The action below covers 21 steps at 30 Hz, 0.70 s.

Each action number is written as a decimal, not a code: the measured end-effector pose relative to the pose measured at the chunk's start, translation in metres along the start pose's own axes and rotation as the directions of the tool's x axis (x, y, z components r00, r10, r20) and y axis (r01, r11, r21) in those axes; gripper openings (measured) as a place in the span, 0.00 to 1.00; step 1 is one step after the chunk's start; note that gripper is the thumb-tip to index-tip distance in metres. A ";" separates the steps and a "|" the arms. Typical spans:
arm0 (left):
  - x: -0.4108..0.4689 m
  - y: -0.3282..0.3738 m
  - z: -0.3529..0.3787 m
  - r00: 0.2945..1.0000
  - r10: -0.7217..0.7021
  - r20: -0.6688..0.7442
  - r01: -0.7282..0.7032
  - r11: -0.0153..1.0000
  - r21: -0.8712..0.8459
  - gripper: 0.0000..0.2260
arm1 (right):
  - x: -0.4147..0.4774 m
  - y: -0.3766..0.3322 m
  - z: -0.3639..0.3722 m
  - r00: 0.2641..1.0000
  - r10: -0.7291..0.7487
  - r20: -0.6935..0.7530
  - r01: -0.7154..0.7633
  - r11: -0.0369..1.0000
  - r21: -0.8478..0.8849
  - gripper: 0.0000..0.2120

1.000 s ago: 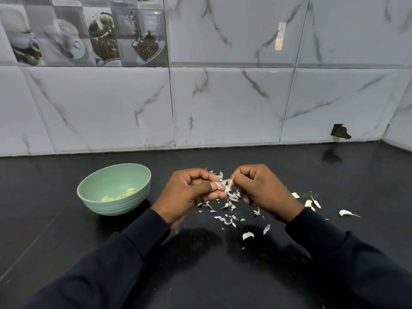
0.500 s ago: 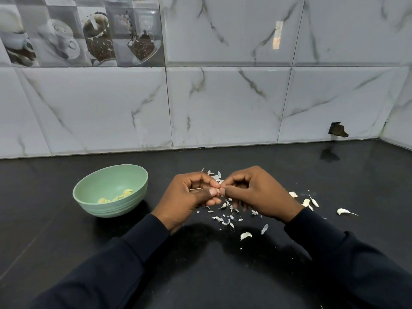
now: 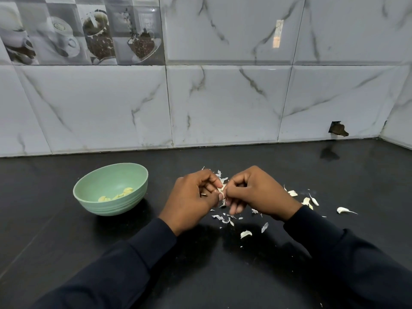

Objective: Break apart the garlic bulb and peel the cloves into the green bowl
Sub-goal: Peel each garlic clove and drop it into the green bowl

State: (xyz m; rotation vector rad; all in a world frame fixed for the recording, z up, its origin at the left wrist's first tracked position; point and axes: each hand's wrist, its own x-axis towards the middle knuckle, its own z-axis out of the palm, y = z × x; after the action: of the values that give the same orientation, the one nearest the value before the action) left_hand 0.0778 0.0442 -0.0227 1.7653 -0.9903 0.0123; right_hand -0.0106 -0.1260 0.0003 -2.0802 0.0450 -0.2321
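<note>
A garlic clove (image 3: 222,191) is pinched between the two hands just above the dark surface (image 3: 223,275), mostly hidden by fingers, with only a pale sliver and a scrap of skin showing; the left hand (image 3: 192,200) has its grip closed on the clove, and the right hand (image 3: 256,192) has its fingertips pinched on the skin at the clove's near end; this looks like the peeling step, mid-clove. Papery skins (image 3: 223,218) lie scattered under and around the hands; a few unpeeled cloves (image 3: 306,200) wait to the right. The green bowl (image 3: 111,208) stands well to the left, holding several peeled cloves (image 3: 124,192). Next, judging by this, the skin must come fully away, then the bare clove goes left into the bowl.
</note>
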 end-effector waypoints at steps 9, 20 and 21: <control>0.001 0.002 -0.003 0.997 -0.001 0.082 -0.002 0.999 0.039 0.05 | 0.000 0.000 -0.001 0.989 0.131 0.071 -0.144 0.963 0.228 0.11; 0.002 -0.001 0.001 0.998 -0.059 0.006 0.059 0.998 -0.029 0.05 | 0.004 0.004 0.007 0.990 0.143 -0.005 -0.137 0.955 0.263 0.08; 0.001 0.000 0.003 0.998 -0.057 -0.008 0.057 0.998 -0.012 0.05 | 0.004 0.004 0.008 0.990 0.135 -0.026 -0.125 0.961 0.249 0.08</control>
State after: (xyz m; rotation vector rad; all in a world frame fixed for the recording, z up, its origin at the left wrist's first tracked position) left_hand 0.0767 0.0411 -0.0238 1.7809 -0.9319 -0.0218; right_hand -0.0054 -0.1213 -0.0062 -1.8164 0.1703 -0.1917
